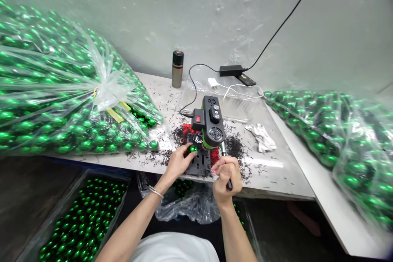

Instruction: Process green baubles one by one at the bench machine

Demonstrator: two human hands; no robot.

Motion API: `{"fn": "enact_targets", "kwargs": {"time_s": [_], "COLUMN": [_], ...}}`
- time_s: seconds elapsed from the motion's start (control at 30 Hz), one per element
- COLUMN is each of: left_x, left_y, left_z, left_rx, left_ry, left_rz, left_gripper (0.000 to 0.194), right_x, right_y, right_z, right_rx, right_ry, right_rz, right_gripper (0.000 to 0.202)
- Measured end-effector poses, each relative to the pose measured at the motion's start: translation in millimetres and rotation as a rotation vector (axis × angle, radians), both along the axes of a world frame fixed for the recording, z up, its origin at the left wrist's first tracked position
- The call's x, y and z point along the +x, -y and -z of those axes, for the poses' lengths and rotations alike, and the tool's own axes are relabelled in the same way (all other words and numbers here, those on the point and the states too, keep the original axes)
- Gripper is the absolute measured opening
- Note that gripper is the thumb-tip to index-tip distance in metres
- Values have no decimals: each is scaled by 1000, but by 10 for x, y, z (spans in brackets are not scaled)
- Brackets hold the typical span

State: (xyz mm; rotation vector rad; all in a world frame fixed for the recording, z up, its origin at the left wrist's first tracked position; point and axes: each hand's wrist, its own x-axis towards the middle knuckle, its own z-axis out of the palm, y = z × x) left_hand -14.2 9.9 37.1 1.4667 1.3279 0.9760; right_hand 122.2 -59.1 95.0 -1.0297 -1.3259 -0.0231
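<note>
Black machine, button markings illegible

Grey wall behind white table

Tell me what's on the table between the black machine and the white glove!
In the head view, a scattered heap of little black bits lies between the machine and the glove.

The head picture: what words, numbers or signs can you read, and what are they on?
No words or numbers can be read.
Machine: signs on its buttons are too small to read.
Bottle: the red mark on its cap is too blurred.
Adapter: no lettering visible.
</note>
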Motion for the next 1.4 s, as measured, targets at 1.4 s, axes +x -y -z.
{"fn": "enact_targets", "kwargs": {"time_s": [1.4], "left_x": [-167], "left_y": [569], "left_z": [266], "left_rx": [596], "left_ry": [-319], "left_rz": [138], "left_gripper": [49], "right_x": [14], "right_y": [13], "right_z": [-303], "right_rx": [-103], "right_ry": [-57], "right_rz": [24], "right_gripper": [33]}}
